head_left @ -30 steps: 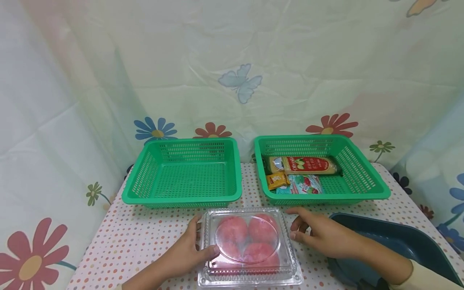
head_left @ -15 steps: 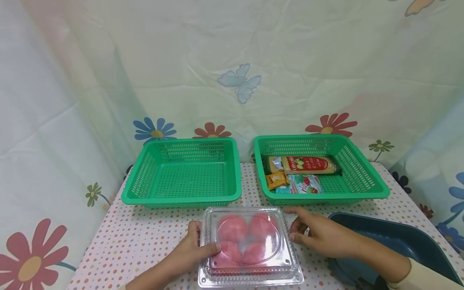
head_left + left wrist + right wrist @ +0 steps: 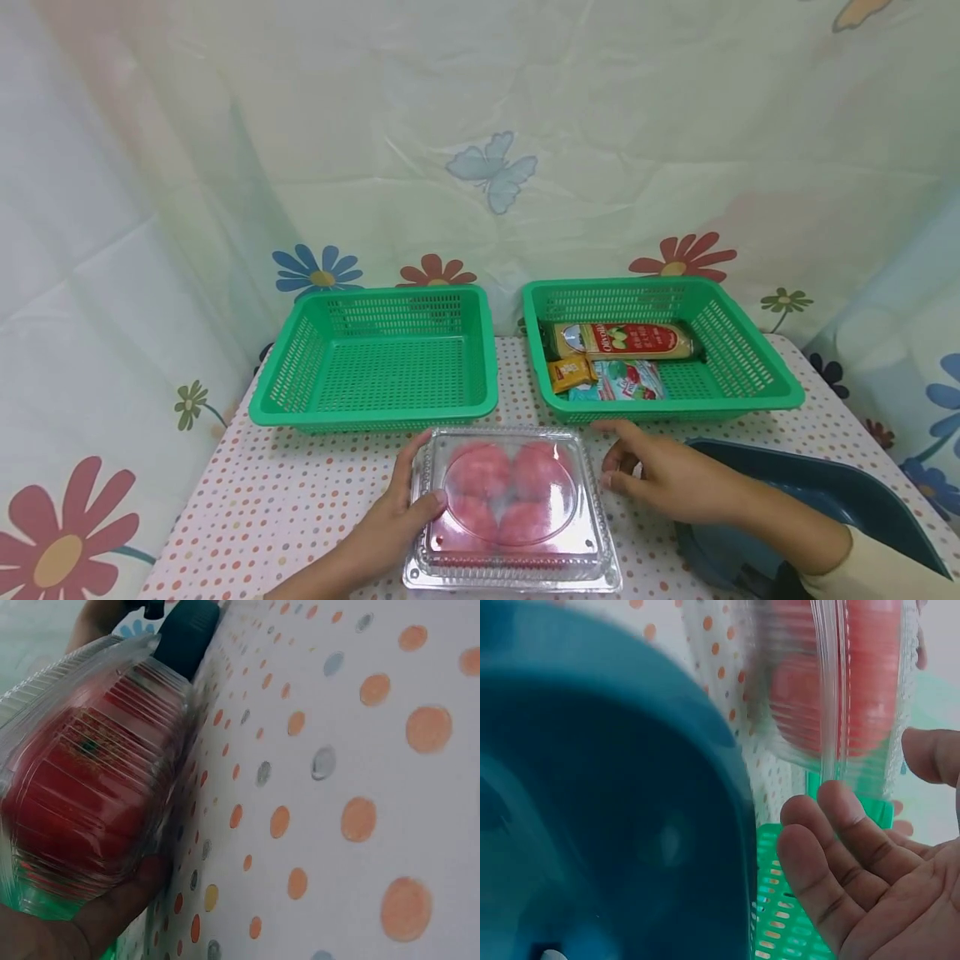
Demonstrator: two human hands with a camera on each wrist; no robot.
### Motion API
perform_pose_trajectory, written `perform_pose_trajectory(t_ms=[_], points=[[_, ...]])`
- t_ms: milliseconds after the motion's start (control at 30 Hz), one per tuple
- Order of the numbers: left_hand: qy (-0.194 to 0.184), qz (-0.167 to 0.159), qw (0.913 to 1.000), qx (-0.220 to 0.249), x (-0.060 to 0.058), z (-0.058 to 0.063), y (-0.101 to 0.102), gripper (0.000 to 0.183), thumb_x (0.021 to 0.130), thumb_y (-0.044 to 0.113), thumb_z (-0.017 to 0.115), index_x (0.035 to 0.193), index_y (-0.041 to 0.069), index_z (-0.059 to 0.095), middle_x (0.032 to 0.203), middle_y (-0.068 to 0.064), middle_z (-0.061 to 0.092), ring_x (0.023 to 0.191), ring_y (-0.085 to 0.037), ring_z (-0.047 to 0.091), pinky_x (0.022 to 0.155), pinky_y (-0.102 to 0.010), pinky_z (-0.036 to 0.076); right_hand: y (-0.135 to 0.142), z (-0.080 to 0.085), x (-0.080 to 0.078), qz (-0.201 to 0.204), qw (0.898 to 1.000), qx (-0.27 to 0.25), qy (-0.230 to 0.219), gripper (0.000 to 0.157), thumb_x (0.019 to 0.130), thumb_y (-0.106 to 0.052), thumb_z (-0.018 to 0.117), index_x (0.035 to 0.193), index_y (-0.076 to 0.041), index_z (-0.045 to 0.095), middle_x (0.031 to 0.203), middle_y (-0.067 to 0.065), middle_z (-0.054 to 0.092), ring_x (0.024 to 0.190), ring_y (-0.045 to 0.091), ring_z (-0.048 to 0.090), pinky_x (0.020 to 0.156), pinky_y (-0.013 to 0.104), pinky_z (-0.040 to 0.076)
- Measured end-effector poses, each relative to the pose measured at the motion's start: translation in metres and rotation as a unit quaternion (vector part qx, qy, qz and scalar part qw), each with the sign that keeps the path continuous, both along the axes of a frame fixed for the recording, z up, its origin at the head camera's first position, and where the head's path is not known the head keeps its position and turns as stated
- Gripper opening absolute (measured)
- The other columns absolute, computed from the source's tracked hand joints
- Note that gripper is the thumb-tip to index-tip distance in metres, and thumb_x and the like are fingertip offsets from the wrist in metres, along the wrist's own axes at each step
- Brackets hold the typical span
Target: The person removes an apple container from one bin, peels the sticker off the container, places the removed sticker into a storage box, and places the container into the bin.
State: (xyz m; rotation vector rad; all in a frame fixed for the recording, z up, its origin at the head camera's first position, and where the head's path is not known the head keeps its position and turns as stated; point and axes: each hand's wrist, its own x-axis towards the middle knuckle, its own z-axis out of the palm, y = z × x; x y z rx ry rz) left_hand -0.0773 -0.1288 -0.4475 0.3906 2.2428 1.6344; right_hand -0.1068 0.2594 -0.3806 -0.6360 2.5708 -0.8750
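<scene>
In the head view, a clear plastic box (image 3: 513, 546) packed with round red fruit (image 3: 480, 471) is lying at the near middle of the spotted table (image 3: 247, 500), in front of the gap between two green baskets. The left hand (image 3: 386, 525) is gripping the left side of the box, its thumb pressing on the lid and its fingers reaching along the edge. The right hand (image 3: 667, 475) is hovering just beside the right side of the box, fingers loosely bent, with a modest gap between thumb and forefinger. Its forearm is crossing over a dark blue tub (image 3: 840, 500) at the near right, and a pale sleeve (image 3: 873, 567) is covering the arm above the wrist. The left basket (image 3: 390, 375) is standing at the far left; the right basket (image 3: 738, 358) is holding a pasta bag (image 3: 626, 340), a small orange packet (image 3: 572, 373) and a fruit-printed packet (image 3: 633, 380). A flowered cloth (image 3: 375, 108) is hanging behind everything. In the left wrist view, a finger of the left hand is lying along the box's lower edge near the table, while fruit is showing through the ribbed wall. In the right wrist view, the tub is filling the left side, and the right hand's fingertips are pointing toward the box; whether they are touching it, I cannot tell.
</scene>
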Motion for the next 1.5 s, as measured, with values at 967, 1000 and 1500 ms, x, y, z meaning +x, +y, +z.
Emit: perform_pose_trajectory(t_ms=[967, 1000, 1500], points=[[-0.075, 0.016, 0.9942, 0.076, -0.002, 0.03, -0.069, 0.053, 0.106, 0.026, 0.047, 0.155, 0.027, 0.025, 0.156, -0.024, 0.022, 0.135, -0.045, 0.039, 0.095, -0.049, 0.049, -0.043, -0.003, -0.023, 0.005, 0.998, -0.061, 0.034, 0.052, 0.105, -0.027, 0.061, 0.15, -0.011, 0.041, 0.125, 0.005, 0.068, 0.105, 0.014, 0.066, 0.081, 0.031, 0.057], [-0.08, 0.016, 0.9935, 0.079, -0.001, 0.03, -0.071, 0.053, 0.106, 0.026, 0.047, 0.155, 0.027, 0.024, 0.156, -0.024, 0.021, 0.136, -0.047, 0.037, 0.096, -0.051, 0.049, -0.045, -0.004, -0.024, 0.007, 0.997, -0.063, 0.033, 0.052, 0.105, -0.027, 0.061, 0.15, -0.011, 0.041, 0.126, 0.006, 0.068, 0.105, 0.014, 0.066, 0.082, 0.031, 0.057], [-0.073, 0.014, 0.9912, 0.109, 0.0, 0.028, -0.066, 0.053, 0.109, 0.026, 0.043, 0.157, 0.027, 0.02, 0.156, -0.025, 0.021, 0.133, -0.043, 0.043, 0.096, -0.049, 0.05, -0.064, -0.015, -0.033, 0.005, 0.994, -0.107, 0.021, 0.048, 0.106, -0.011, 0.055, 0.151, -0.012, 0.041, 0.129, 0.006, 0.066, 0.107, 0.018, 0.068, 0.081, 0.026, 0.057]])
